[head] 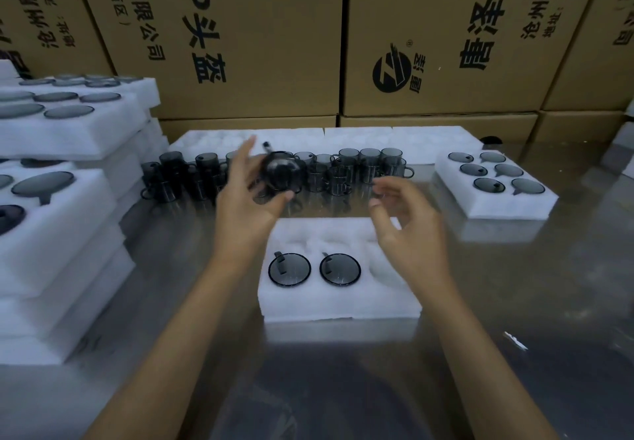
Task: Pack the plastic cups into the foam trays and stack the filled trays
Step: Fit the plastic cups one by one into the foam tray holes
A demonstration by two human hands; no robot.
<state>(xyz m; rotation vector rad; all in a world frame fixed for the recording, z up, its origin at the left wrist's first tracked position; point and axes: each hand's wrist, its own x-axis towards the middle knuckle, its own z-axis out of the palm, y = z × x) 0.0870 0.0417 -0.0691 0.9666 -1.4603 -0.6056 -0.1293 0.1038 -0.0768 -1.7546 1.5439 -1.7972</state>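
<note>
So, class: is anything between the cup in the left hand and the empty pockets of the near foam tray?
Nothing visible. The cup in the left hand sits above the foam tray; the right hand hovers over the tray's right side, beside the path.

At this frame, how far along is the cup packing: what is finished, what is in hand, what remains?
Done: filled trays are stacked at the left, and another full tray sits at the right. In hand: the left hand holds a dark cup above the near tray, which has two cups seated; the right hand is empty. Left: that tray's remaining pockets, then the row of loose cups behind it.
</note>
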